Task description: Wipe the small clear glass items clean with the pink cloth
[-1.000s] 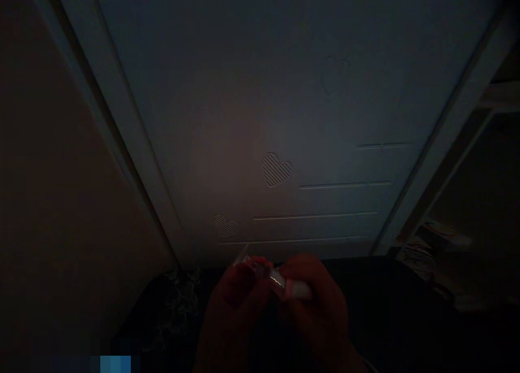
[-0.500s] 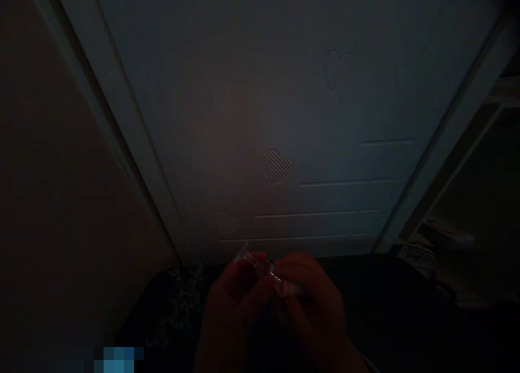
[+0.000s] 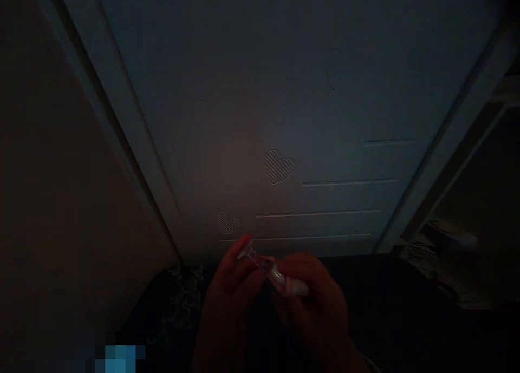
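The scene is very dim. A small clear object (image 3: 260,261) with a flared end at its upper left is held between both hands at the lower middle. My left hand (image 3: 233,286) grips its clear part, with one fingertip up beside the flared end. My right hand (image 3: 317,286) holds the other end, where a whitish part (image 3: 296,287) shows between the fingers. Its exact kind is too dark to tell. Both hands are above a dark surface, and their lower fingers are partly hidden in shadow.
A pale panel (image 3: 227,118) with embossed hearts and lines stands ahead. A brownish surface (image 3: 60,172) rises at left. Pale curly shapes (image 3: 182,302) lie at lower left on the dark surface. At right are a shelf-like frame and unclear items (image 3: 450,235).
A left fingertip has lifted beside the flared end, and more of the clear object and its whitish part shows. The view has shifted slightly.
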The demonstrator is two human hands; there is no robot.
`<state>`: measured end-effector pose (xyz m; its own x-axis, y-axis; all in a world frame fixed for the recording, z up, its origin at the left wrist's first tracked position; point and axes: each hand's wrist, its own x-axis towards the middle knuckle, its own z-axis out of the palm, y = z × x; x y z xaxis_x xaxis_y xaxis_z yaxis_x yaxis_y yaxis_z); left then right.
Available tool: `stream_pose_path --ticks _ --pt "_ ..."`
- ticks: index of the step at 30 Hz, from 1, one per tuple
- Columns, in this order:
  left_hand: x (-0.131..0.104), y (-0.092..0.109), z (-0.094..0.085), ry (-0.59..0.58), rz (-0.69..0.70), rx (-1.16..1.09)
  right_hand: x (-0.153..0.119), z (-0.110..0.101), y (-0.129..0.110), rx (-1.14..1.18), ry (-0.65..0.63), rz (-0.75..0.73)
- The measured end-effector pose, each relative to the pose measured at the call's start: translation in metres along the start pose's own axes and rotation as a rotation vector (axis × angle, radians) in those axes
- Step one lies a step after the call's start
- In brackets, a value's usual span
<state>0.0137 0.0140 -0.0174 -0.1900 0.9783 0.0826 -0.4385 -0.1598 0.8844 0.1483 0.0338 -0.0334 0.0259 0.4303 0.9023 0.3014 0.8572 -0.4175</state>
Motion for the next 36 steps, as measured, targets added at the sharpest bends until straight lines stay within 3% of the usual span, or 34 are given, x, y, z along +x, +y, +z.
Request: stream_pose_path --ticks 3,7,10,14,27,36 --pt "0.002 0.005 -0.005 0.098 0.101 0.102 0.001 0.0 0.001 -0.015 -0.023 -0.028" --pt "-0.006 0.025 -0.008 0.297 0.214 0.44 0.003 0.001 -0.002 -0.007 -0.056 -0.039" --pt "-0.012 0.041 -0.007 0.278 0.198 0.657 0.005 0.001 -0.005 -0.005 -0.093 -0.054" --pt "-0.014 0.052 -0.007 0.249 0.178 0.765 0.007 -0.001 -0.009 -0.017 -0.112 -0.042" --pt "-0.006 0.044 -0.008 0.214 0.195 0.727 0.01 -0.001 -0.009 -0.062 -0.094 -0.088" --pt "-0.01 0.036 0.001 0.308 0.179 0.478 0.007 -0.001 -0.004 0.009 -0.11 -0.058"
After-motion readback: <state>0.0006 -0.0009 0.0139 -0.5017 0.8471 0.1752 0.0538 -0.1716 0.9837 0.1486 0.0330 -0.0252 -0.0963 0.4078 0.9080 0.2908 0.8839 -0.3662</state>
